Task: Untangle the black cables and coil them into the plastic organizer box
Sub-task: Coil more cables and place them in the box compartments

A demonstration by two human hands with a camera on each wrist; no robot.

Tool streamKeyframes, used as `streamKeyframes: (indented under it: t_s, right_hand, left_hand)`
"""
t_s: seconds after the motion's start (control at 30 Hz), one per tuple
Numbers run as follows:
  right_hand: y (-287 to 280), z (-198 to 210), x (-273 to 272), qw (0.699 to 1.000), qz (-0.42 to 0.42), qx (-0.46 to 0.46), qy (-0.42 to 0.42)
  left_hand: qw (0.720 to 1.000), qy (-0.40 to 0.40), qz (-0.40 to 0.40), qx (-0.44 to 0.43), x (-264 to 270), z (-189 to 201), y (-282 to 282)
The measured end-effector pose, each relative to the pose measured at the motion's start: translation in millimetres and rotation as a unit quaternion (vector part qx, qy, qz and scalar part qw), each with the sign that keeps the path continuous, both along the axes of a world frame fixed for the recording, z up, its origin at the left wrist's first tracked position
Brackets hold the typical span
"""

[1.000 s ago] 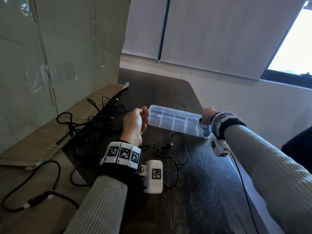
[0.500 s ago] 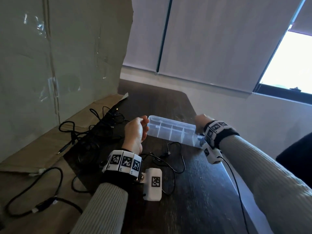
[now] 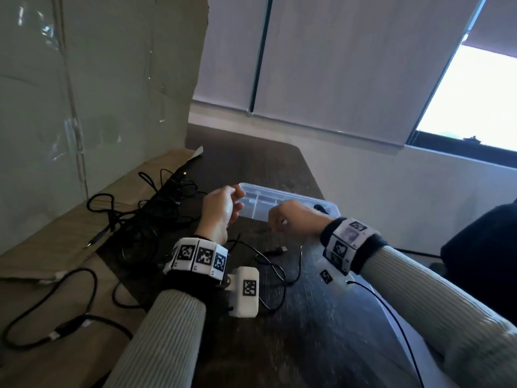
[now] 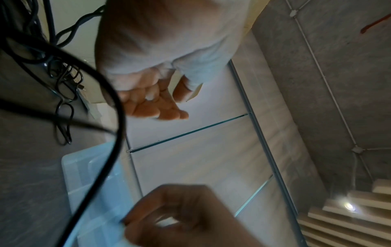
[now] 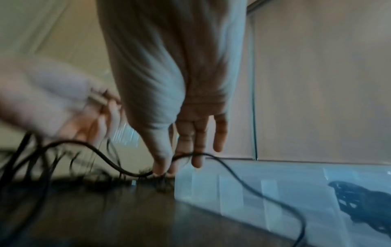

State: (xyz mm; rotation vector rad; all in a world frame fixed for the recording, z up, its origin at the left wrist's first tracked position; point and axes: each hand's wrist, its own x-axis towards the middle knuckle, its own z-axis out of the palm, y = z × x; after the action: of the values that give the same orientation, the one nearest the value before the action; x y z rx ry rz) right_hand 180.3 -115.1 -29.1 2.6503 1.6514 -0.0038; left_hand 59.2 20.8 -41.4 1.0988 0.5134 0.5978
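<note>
The clear plastic organizer box lies across the dark table; a coiled black cable sits in its right-end compartment, seen through the wall in the right wrist view. My right hand is in front of the box and pinches a thin black cable between thumb and fingers. That cable trails over the table to a USB plug. My left hand hovers at the box's left end, fingers loosely curled, holding nothing. A tangle of black cables lies to its left.
A large cardboard sheet stands along the left, with a flap lying flat under some cables. A thicker black cable loop lies at the near left. The table's right edge runs close under my right forearm.
My right hand has moved left from the box's right end to the front of the box and taken hold of the thin cable. The left hand has hardly moved.
</note>
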Motion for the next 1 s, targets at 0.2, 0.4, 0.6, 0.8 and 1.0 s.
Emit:
streamKeyframes:
  t_s: [0.2, 0.4, 0.6, 0.8, 1.0]
  right_hand:
    - [-12, 43, -17, 0.967, -0.022, 0.252, 0.038]
    - [-28, 87, -26, 0.860, -0.062, 0.507, 0.004]
    - [-64, 108, -25, 0.734, -0.103, 0.671, -0.001]
    - [-84, 99, -23, 0.671, -0.111, 0.731, 0.045]
    - [-76, 83, -20, 0.871, -0.166, 0.461, 0.029]
  left_hand:
    - [0.948, 0.075, -0.141, 0.276, 3, -15, -6]
    - [0.948, -0.054, -0.175, 0.260, -7, -2, -12]
    - [0.903, -0.006, -0.130, 0.410, -3, -11, 4]
    - [0.881, 0.020, -0.066, 0.467, -5, -11, 11]
    - [0.821, 0.019, 0.090, 0.564, -11, -7, 12]
